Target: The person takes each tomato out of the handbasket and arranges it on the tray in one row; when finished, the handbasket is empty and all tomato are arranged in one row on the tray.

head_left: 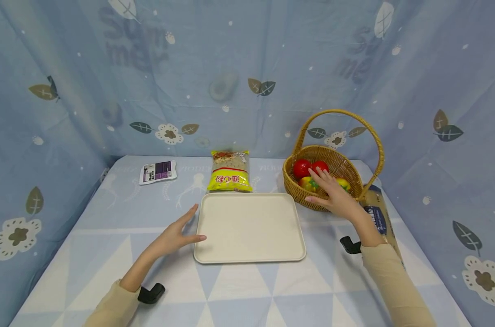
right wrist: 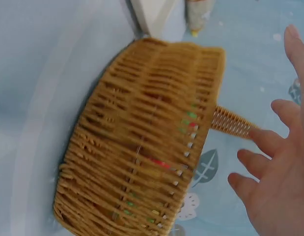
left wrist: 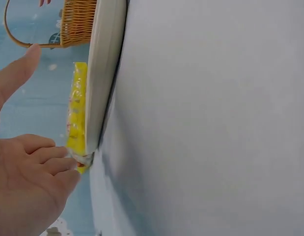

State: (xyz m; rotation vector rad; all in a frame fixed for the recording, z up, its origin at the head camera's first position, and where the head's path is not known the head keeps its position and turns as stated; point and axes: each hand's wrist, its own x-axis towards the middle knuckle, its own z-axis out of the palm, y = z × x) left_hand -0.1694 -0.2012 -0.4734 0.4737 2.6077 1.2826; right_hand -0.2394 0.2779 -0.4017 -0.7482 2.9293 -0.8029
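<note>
Head view | wicker basket: red and yellow produce | tray beside it | both hands spread

Looks like a small curtained booth; cannot tell whether inside a home or a studio. Shows a blue curtain, printed with leaves and flowers, along the far, left and right edges of the table. Has a triangle-patterned cloth spread on top. Hints at a kitchen only through goods: basket of produce near the far right corner, pasta bag by the far edge, pouch near the far left corner, tray mid-table.
</note>
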